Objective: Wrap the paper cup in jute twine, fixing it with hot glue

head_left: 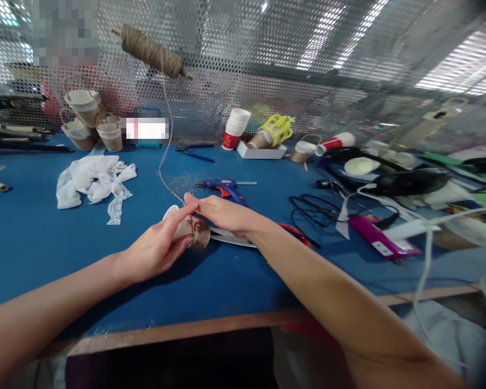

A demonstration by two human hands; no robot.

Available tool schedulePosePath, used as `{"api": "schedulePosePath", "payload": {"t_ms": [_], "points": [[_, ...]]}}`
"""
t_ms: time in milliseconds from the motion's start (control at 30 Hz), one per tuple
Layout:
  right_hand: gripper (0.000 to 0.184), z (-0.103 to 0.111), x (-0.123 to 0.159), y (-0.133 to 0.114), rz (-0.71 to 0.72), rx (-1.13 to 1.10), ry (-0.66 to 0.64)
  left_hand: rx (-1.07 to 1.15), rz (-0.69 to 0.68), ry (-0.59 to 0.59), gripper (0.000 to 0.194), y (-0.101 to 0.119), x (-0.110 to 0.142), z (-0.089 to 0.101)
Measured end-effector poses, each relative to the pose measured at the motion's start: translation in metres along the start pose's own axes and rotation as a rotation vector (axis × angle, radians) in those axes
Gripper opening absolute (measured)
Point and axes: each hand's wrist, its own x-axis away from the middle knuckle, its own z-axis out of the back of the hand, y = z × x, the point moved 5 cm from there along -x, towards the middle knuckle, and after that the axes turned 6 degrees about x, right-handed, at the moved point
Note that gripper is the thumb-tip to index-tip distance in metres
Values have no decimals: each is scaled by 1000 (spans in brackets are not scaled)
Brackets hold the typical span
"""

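Note:
My left hand (154, 246) is closed round a paper cup (182, 231), which lies tilted on its side above the table. Brown twine covers the base end of the cup; the white part still shows a red print. My right hand (222, 212) reaches over the cup, its fingers together at the twine (164, 156) where it meets the cup; the fingertips are partly hidden. That strand runs up to a large twine spool (152, 51) on a rod. Beneath my right wrist lie scissors (235, 238) with red handles, and a blue glue gun (222, 185) rests just behind.
White lace (91, 181) lies at left, near twine-covered cups (85, 108). Behind are pliers (198, 154), stacked paper cups (235, 129) and a white box (263, 152). Cables and a purple power strip (383, 237) clutter the right. The table's front edge (186, 328) runs below my arms.

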Motion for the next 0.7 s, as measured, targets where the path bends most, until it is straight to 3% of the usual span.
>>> {"api": "schedulePosePath", "payload": {"t_ms": [100, 200, 400, 533, 700], "points": [[18, -9, -1, 5, -115, -268, -61, -22, -51, -1, 50, 3, 1, 0], [9, 1, 2, 4, -126, -368, 92, 43, -11, 2, 50, 4, 0, 1], [13, 23, 18, -3, -22, -311, 294, 256, 257, 67, 47, -3, -2, 7], [16, 28, 23, -3, 10, -242, 393, 351, 325, 81, 46, -5, -3, 7], [17, 27, 26, -2, 17, -135, 429, 385, 340, 54, 47, -4, -2, 4]]}}
